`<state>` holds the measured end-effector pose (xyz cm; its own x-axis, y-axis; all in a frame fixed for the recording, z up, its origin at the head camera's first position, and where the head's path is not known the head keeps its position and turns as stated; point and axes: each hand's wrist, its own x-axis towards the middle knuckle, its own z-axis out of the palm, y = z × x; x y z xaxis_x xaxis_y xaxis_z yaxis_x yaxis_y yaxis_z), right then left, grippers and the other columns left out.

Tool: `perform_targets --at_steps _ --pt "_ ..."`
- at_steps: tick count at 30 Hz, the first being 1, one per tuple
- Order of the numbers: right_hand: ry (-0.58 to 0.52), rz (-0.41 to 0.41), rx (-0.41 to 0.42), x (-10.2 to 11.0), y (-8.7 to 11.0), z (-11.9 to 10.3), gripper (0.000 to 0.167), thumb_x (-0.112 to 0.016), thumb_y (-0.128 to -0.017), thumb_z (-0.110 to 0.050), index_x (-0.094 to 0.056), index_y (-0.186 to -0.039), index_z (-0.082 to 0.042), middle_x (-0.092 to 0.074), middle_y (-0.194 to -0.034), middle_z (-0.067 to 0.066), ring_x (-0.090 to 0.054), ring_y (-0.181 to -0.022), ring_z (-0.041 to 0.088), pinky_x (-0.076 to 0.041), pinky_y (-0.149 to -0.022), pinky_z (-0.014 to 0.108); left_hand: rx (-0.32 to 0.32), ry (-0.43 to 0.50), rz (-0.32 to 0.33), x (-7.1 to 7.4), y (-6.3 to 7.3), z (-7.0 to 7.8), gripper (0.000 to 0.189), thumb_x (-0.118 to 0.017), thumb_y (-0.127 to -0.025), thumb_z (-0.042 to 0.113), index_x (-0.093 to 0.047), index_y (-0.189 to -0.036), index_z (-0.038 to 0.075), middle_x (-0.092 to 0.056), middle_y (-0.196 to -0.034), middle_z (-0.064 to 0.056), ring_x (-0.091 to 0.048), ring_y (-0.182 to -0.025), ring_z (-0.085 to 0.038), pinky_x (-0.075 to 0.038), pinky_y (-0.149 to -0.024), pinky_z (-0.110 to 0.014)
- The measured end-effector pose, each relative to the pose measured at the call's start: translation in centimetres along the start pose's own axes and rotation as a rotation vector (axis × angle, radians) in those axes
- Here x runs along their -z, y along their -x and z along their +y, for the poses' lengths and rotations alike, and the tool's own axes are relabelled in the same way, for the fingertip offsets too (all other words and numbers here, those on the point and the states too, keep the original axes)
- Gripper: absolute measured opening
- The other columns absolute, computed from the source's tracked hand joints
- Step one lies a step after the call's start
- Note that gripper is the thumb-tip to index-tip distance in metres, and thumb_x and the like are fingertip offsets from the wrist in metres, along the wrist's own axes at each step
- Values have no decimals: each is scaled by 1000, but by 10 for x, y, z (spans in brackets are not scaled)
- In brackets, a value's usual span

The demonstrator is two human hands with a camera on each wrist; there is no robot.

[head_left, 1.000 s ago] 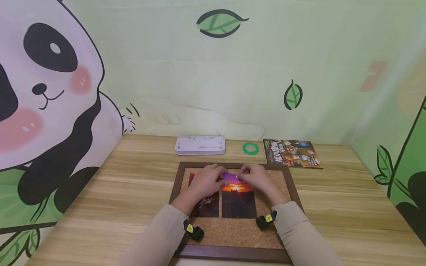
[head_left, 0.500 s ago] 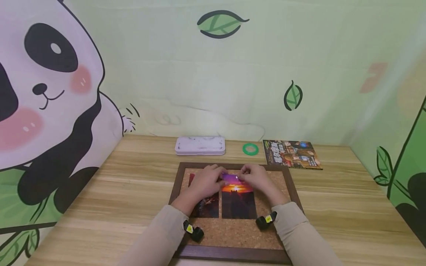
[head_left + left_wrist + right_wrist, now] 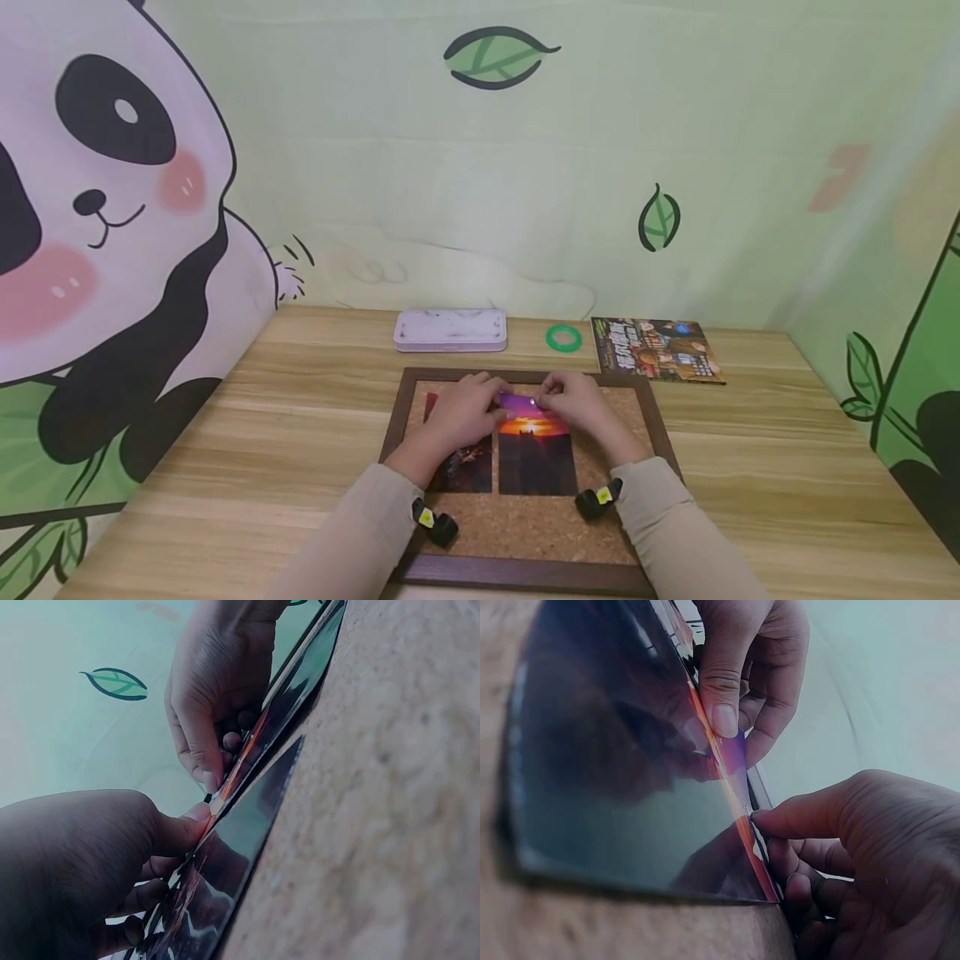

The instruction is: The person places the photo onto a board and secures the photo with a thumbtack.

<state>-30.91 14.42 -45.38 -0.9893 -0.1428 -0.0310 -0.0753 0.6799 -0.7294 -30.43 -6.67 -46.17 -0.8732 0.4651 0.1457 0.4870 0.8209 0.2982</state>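
Note:
A sunset photo (image 3: 536, 454), purple at the top and dark below, lies on a brown-framed cork board (image 3: 540, 533). My left hand (image 3: 467, 408) presses its upper left part, the thumb on the print and the index finger by the top edge. Thumb and index finger of my right hand (image 3: 576, 402) meet at the photo's upper right, pinching a small shiny whitish pin (image 3: 533, 402); its shape is too small to make out. Beside the sunset print is a darker photo (image 3: 468, 471), partly covered by my left hand and forearm.
Behind the board stand a pale case (image 3: 450, 331), a green ring-shaped roll (image 3: 563, 337) and a printed booklet (image 3: 656, 350), whose near edge comes close to the board's frame. A wall with panda and leaf drawings rises at the back of the wooden table (image 3: 300, 433).
Both hands stay at the top of the sunset photo with almost the same finger positions. The whole head view has shifted slightly downward.

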Motion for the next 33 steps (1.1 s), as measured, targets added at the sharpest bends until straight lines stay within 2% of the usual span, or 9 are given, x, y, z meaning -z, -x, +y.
perform_targets --at_steps 11,23,33 --pt "1 6 -19 1 1 -2 10 -71 -92 -18 -70 -90 -8 -65 -82 5 -58 -75 20 -47 -69 33 12 -32 12 0 0 -1 31 -71 -93 34 -69 -122 22 -61 -101 3 -51 -98 -20 -43 -81 -40" --pt "15 -1 -26 1 0 0 11 -71 -92 -19 -70 -90 -9 -65 -81 4 -58 -75 20 -47 -69 33 11 -44 1 0 -1 0 32 -70 -94 36 -68 -123 23 -60 -100 4 -51 -96 -19 -43 -80 -39" --pt "31 -8 7 0 2 2 14 -70 -93 -24 -69 -93 -10 -64 -83 4 -57 -76 20 -47 -71 35 12 -39 1 2 2 -1 32 -70 -94 37 -69 -122 23 -59 -103 4 -51 -100 -19 -42 -82 -41"
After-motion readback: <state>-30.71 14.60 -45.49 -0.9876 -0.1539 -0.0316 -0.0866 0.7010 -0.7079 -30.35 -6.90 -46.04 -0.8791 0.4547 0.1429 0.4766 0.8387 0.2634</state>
